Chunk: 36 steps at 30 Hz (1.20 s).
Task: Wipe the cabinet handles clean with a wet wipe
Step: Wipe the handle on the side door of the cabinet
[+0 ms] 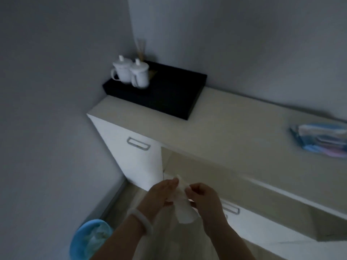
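Observation:
A white wet wipe [183, 211] hangs between my hands in front of the cabinet. My left hand [161, 194] holds its upper edge, and my right hand [203, 196] pinches the other side close by. A metal recessed handle [138, 143] sits on the white door at the cabinet's left end. A second handle [231, 208] shows on a lower front, partly hidden behind my right hand. Both hands are well below and to the right of the left handle.
A black tray [169, 94] with two lidded white cups [131, 73] stands on the cabinet top by the wall corner. A blue wipes pack [321, 139] lies at the right edge. A blue bin [90, 239] stands on the floor at lower left.

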Tool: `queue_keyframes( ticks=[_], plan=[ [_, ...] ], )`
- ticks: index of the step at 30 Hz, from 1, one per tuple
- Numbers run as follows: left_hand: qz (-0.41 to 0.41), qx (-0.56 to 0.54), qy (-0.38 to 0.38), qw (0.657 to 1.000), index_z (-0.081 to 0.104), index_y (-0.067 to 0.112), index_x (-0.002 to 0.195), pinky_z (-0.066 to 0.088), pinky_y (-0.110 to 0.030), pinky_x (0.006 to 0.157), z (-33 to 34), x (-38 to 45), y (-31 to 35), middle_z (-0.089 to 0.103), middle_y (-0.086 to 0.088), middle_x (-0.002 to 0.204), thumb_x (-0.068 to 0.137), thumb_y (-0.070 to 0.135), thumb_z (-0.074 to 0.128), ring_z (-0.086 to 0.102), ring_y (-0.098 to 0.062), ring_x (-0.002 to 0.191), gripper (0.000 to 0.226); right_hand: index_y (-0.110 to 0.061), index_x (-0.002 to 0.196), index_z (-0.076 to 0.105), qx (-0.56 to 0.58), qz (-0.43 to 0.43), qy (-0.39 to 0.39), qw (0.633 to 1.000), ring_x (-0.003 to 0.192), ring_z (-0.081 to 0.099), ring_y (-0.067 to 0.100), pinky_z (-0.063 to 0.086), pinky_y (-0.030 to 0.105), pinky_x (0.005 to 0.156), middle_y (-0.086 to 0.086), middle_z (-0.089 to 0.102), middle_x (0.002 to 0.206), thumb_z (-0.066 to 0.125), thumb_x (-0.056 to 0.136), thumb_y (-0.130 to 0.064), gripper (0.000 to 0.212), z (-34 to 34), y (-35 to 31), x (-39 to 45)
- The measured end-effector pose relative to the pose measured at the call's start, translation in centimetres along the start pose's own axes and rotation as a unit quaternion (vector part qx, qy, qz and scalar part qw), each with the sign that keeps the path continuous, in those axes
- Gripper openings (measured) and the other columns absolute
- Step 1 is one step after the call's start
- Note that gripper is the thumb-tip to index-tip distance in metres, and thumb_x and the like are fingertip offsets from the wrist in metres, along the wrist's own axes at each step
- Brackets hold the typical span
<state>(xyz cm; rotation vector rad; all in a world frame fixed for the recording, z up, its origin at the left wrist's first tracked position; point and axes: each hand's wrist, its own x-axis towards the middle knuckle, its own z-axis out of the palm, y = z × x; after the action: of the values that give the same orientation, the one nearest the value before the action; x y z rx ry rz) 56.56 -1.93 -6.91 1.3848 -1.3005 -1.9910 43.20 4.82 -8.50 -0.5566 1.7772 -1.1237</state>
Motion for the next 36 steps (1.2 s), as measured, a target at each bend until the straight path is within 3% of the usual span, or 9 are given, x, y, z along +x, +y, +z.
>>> queue_keyframes(
  ticks=[4,10,14,18,21,26,31,33,36],
  plan=[
    [0.016,0.026,0.049,0.998,0.073,0.008,0.090,0.058,-0.040,0.074,-3.8,-1.2,2.5,0.071,-0.011,0.082,0.084,0.034,0.070,0.066,-0.019,0.074,0.027,-0.022,0.074,0.067,-0.209,-0.132,-0.031,0.968,0.071,0.064,0.011,0.050,0.028,0.066,-0.005,0.068,0.071,0.070,0.081,-0.021,0.008,3.3,-5.4,0.5],
    [-0.021,-0.074,0.198,0.977,0.068,-0.003,0.095,0.057,-0.028,0.057,-10.6,-0.1,3.2,0.068,-0.022,0.094,0.089,0.007,0.063,0.065,-0.029,0.081,0.012,-0.025,0.093,0.073,-0.302,-0.268,-0.096,0.910,0.080,0.060,0.001,0.040,0.007,0.073,-0.015,0.068,0.089,0.059,0.093,-0.025,0.015,8.8,-10.7,4.2],
    [-0.011,-0.036,0.281,0.959,0.063,-0.004,0.097,0.045,-0.010,0.040,-14.0,1.9,3.6,0.067,-0.018,0.086,0.089,0.005,0.062,0.062,-0.021,0.070,0.012,-0.018,0.123,0.064,-0.426,-0.375,-0.045,0.822,0.116,0.052,0.015,0.029,0.014,0.095,-0.001,0.061,0.125,0.047,0.099,-0.026,0.030,11.1,-12.7,10.1],
    [-0.016,-0.024,0.330,0.943,0.058,0.005,0.085,0.057,-0.031,0.057,-15.9,5.4,4.2,0.066,-0.011,0.075,0.086,0.015,0.063,0.065,-0.023,0.067,0.012,-0.016,0.145,0.038,-0.509,-0.404,-0.071,0.756,0.139,0.030,0.016,0.017,0.023,0.114,0.001,0.035,0.152,0.040,0.101,-0.028,0.045,12.2,-13.8,16.0],
    [-0.021,-0.002,0.348,0.937,0.048,0.009,0.080,0.039,-0.010,0.044,-16.7,7.7,5.0,0.056,-0.003,0.069,0.090,0.015,0.058,0.054,-0.009,0.061,0.016,-0.015,0.149,0.031,-0.570,-0.397,-0.084,0.714,0.143,0.023,0.015,0.008,0.022,0.115,0.001,0.026,0.156,0.033,0.102,-0.033,0.050,12.6,-13.5,19.0],
    [-0.028,0.008,0.336,0.942,0.050,0.009,0.089,0.035,-0.015,0.044,-18.2,13.1,5.8,0.054,0.001,0.073,0.090,0.016,0.060,0.050,-0.009,0.060,0.012,-0.015,0.147,0.035,-0.585,-0.416,-0.057,0.694,0.142,0.028,0.013,0.014,0.031,0.118,0.001,0.032,0.154,0.019,0.100,-0.040,0.055,13.1,-10.4,21.1],
    [-0.013,-0.036,0.213,0.976,0.065,0.022,0.077,0.055,-0.038,0.075,-18.5,16.5,5.5,0.067,-0.007,0.095,0.080,0.002,0.064,0.063,-0.025,0.077,0.020,-0.021,0.147,0.035,-0.569,-0.418,-0.050,0.707,0.142,0.024,0.008,0.017,0.032,0.119,-0.004,0.030,0.154,0.024,0.099,-0.041,0.053,13.0,-10.5,21.3],
    [-0.046,-0.115,0.200,0.972,0.068,0.019,0.074,0.054,-0.048,0.089,-19.0,17.3,5.2,0.067,-0.011,0.096,0.083,0.007,0.062,0.063,-0.030,0.089,0.016,-0.021,0.147,0.035,-0.568,-0.419,-0.047,0.707,0.142,0.023,0.007,0.016,0.030,0.118,-0.004,0.030,0.154,0.026,0.099,-0.040,0.052,13.1,-10.4,21.3],
    [-0.066,-0.143,0.226,0.961,0.068,0.010,0.074,0.057,-0.051,0.083,-19.4,17.9,4.9,0.071,-0.015,0.088,0.088,0.026,0.065,0.067,-0.034,0.087,0.022,-0.019,0.146,0.038,-0.565,-0.425,-0.041,0.706,0.140,0.025,0.007,0.014,0.027,0.117,-0.003,0.032,0.153,0.030,0.099,-0.037,0.051,13.2,-10.3,21.4]
  ],
)
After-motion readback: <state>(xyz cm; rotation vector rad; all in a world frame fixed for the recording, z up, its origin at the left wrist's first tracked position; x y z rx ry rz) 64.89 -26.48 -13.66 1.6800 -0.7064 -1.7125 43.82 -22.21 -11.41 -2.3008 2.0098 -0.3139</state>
